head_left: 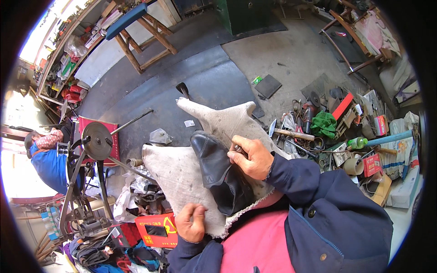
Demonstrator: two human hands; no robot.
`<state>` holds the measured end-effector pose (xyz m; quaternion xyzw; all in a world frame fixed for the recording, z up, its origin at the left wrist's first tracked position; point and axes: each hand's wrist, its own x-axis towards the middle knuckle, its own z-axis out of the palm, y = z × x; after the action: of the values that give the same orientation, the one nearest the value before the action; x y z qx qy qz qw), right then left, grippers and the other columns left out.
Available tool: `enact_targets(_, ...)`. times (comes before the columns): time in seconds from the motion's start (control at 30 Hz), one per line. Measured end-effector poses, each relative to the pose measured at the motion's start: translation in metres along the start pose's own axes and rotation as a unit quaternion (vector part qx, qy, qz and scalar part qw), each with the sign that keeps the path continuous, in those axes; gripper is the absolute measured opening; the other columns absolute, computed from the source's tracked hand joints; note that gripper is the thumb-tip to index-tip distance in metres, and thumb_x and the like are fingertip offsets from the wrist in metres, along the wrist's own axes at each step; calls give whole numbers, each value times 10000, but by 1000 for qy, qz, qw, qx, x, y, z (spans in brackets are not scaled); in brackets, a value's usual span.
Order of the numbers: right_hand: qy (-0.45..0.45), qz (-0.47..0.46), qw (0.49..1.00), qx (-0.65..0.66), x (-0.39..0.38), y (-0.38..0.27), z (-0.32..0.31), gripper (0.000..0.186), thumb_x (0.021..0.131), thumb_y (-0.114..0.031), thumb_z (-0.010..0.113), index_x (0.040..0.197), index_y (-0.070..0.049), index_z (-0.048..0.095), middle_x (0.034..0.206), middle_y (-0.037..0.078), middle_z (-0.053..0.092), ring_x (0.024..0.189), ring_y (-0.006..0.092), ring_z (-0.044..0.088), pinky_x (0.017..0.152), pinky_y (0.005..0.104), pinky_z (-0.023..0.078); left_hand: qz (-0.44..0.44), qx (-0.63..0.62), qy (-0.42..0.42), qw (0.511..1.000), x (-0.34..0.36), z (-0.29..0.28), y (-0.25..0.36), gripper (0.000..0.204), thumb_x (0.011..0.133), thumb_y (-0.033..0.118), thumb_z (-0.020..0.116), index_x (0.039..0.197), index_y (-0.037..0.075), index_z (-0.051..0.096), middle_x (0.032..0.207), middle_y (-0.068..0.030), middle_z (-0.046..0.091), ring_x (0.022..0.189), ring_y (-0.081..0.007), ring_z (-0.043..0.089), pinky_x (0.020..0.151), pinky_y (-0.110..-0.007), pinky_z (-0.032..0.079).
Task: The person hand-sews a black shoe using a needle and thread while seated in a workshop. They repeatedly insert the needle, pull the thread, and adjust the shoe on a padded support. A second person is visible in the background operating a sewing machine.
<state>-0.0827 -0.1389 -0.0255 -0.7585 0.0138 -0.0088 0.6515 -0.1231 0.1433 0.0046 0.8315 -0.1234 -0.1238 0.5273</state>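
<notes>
Black leather shoe (211,159) lies on a beige, stained, rough-woven cloth (170,168) spread over the seated person's lap. Shoe sits near the middle of the cloth, rounded end toward the far edge, other end close to the frayed near edge. Right hand (253,158) is over the shoe's right side, fingers clamped on a slim tool with a short dark handle (238,149); thin tip points away from the person. Whether the tip touches the leather, can't tell. Left hand (191,223) is at the cloth's left near edge, apart from the shoe, thumb up, fingers curled; can't tell if they close on anything.

Just beside the left hand: red-and-yellow flat box (170,223) with a dark rectangular object (156,230) on top. Farther left, dark metal machine with a round wheel (97,140); behind it, another person in a blue garment (48,166). Right of the cloth, on the floor: pile with a wooden tool handle (293,134), bunched green cloth (323,124), red-and-dark power tool (310,111), small green bottle (358,143). Far off, wooden stool with blue seat (126,21), standing on dark floor sheeting (150,86).
</notes>
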Motion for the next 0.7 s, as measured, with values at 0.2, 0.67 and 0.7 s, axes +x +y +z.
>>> enact_targets(0.2, 10, -49, 997, -65, 2, 4, 7, 123, 995, -87, 645, 949, -4, 566, 774, 155, 680, 703, 271, 675, 668, 369, 510, 134, -427, 54, 892, 24, 34, 8, 351, 1117, 313, 495, 926, 23, 548, 1020, -244, 701, 1093, -452, 697, 1076, -619, 463)
enact_targets(0.67, -10, -93, 991, -101, 2, 2, 19, 146, 951, -89, 673, 1007, -11, 563, 803, 243, 633, 776, 466, 647, 669, 469, 503, -100, -492, 179, 846, -50, -19, -56, 349, 1096, 297, 507, 815, 92, 478, 569, 6, 326, 441, -112, 297, 692, -439, 577)
enact_targets(0.7, -17, -76, 991, -104, 2, 1, 19, 169, 943, -106, 685, 1027, -16, 570, 828, 257, 646, 810, 491, 653, 681, 489, 516, -102, -490, 160, 851, -54, -16, -55, 344, 1092, 293, 513, 816, 89, 484, 569, 2, 331, 444, -114, 302, 705, -445, 579)
